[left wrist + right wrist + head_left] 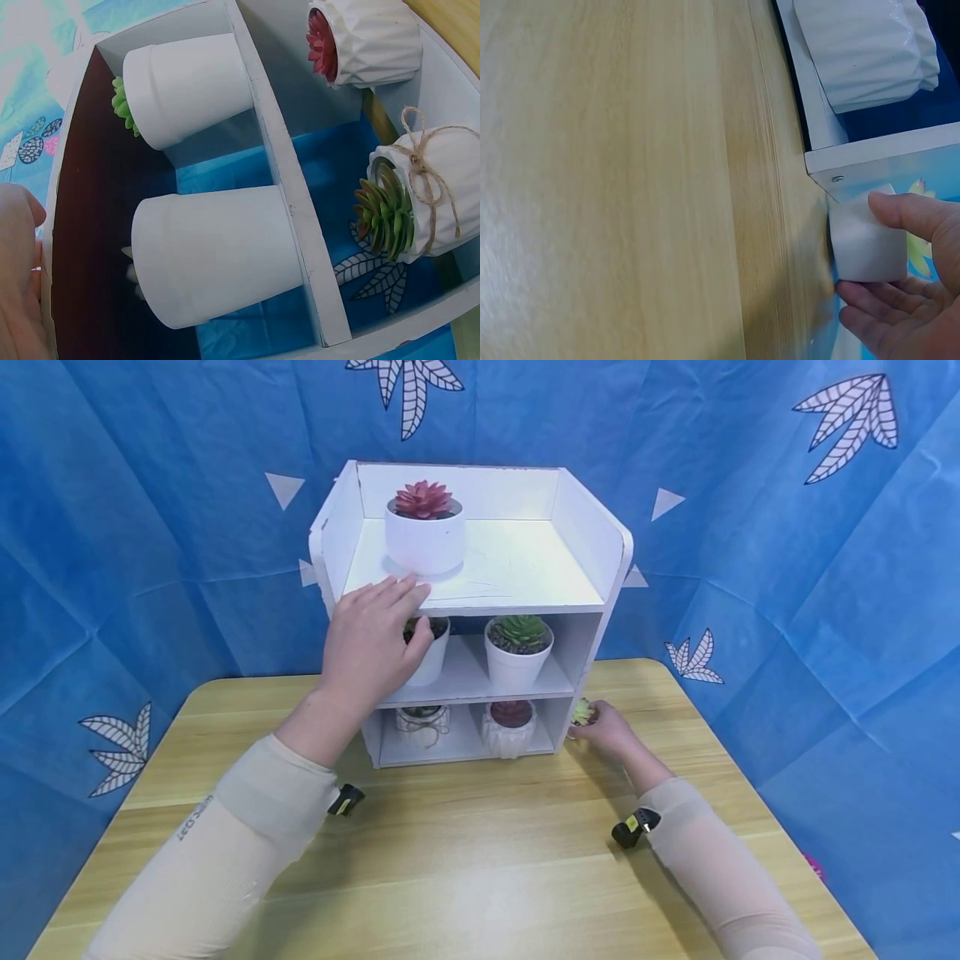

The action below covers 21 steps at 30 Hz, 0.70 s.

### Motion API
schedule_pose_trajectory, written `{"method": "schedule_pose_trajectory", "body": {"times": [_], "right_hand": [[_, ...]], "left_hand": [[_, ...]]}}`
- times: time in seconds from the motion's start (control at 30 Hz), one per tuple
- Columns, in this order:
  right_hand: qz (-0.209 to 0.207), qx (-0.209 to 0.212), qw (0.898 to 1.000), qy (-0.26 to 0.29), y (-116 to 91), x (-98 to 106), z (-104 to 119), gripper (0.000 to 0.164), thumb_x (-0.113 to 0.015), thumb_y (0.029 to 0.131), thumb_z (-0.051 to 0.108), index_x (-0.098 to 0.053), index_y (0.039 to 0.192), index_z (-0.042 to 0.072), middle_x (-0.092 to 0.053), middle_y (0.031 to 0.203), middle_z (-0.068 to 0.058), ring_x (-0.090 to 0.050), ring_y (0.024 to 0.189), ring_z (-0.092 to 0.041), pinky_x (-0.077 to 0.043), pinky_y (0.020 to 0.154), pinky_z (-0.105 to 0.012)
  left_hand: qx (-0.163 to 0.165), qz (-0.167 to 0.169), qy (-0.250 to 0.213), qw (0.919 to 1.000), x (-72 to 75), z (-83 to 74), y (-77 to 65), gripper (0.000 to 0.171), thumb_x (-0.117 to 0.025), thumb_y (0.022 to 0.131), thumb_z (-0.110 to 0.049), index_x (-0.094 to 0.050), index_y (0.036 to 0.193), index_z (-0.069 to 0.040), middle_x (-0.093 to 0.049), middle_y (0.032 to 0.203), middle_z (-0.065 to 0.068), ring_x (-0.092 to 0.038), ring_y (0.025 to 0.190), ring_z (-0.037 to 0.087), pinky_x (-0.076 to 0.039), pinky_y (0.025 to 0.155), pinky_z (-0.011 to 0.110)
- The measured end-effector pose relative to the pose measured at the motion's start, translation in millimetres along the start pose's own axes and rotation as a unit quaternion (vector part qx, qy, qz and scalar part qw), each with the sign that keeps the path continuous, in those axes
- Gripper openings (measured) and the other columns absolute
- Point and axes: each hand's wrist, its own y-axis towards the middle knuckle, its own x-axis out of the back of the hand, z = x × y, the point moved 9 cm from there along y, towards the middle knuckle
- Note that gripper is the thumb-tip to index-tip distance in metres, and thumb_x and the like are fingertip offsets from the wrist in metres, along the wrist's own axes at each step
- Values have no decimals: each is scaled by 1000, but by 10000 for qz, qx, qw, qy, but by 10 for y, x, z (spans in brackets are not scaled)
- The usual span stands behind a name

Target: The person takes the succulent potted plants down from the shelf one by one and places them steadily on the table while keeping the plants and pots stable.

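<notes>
My left hand [372, 639] lies with extended fingers over the front left edge of the white shelf's [517, 560] top board. Just behind its fingertips stands a white pot [425, 545] with a red succulent. In the left wrist view, part of that hand [21, 277] shows beside the top board. At the shelf's lower right outer side, my right hand [609, 731] grips a small potted succulent [582, 713] with pale green leaves. Seen from the right wrist, thumb and fingers hold its plain white pot [866, 240] close against the side panel.
On the middle level are two white pots, the right one [514, 664] with a green succulent. Below stand a twine-tied pot [424, 727] and a textured white pot [509, 737] with a dark red succulent. A wooden table [480, 852] bears the shelf before a blue curtain [187, 510].
</notes>
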Motion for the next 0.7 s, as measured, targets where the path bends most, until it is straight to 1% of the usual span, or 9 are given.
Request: {"method": "schedule_pose_trajectory", "body": {"times": [0.2, 0.43, 0.7], "right_hand": [[-86, -23, 9999, -64, 24, 1, -11, 74, -77, 84, 24, -40, 138, -11, -54, 128, -29, -54, 114, -41, -48, 97, -52], [-89, -29, 9999, -98, -7, -1, 22, 72, -78, 84, 24, -42, 136, -10, -55, 123, -26, -55, 109, -38, -48, 94, -50], [-112, 8, 9992, -396, 23, 2, 6, 68, -79, 83, 27, -45, 130, -9, -57, 114, -22, -55, 99, -33, -50, 85, -46]], "left_hand": [[-4, -12, -7, 10000, -1, -2, -1, 49, -48, 100, -37, -57, 144, -16, -50, 150, 6, -41, 142, 25, -28, 117, 49], [0, -2, -15, 10000, -7, -5, 3, 49, -52, 99, -35, -56, 144, -16, -50, 150, 5, -41, 143, 25, -28, 117, 49], [-2, 12, 8, 10000, -7, 0, 1, 49, -48, 100, -37, -56, 144, -16, -50, 150, 5, -41, 143, 26, -28, 117, 49]]}}
